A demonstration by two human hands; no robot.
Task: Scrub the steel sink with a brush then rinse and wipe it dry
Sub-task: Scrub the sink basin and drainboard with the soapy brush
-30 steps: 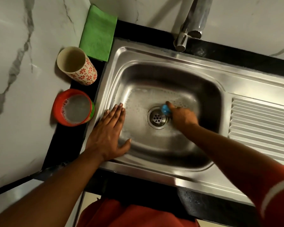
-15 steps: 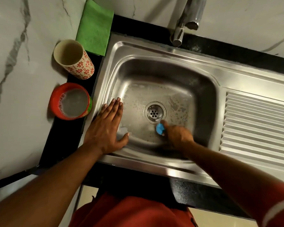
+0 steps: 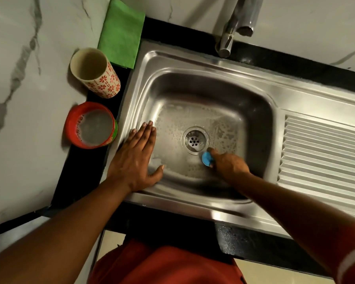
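The steel sink (image 3: 260,95) is set into the black counter (image 3: 78,160), its basin floor wet and speckled with soapy foam around the round drain (image 3: 195,140). My right hand (image 3: 229,163) is down in the basin just beside the drain, on its near right side, fingers curled around a brush (image 3: 207,158); only its blue end shows beyond my knuckles, close against the drain's rim, and the bristles are hidden from me. My left hand (image 3: 136,158) lies flat on the sink's left rim, fingers straight and together, pointing away from me, the fingertips reaching over the sloping left wall of the basin and the thumb spread toward the basin floor. It holds nothing.

To the right of the basin runs the ribbed draining board (image 3: 324,152). A chrome tap (image 3: 234,27) stands behind the sink, its spout over the back rim. On the counter left of the sink sits a red bowl (image 3: 70,130) filled with cloudy, bubbly water, just beside my left hand. Behind it stands a cream tumbler with red flowers (image 3: 106,85), tilted in this wide view, and behind that a folded green cloth (image 3: 121,31) rests against the marble wall (image 3: 19,78). My red garment (image 3: 166,265) shows at the bottom edge.
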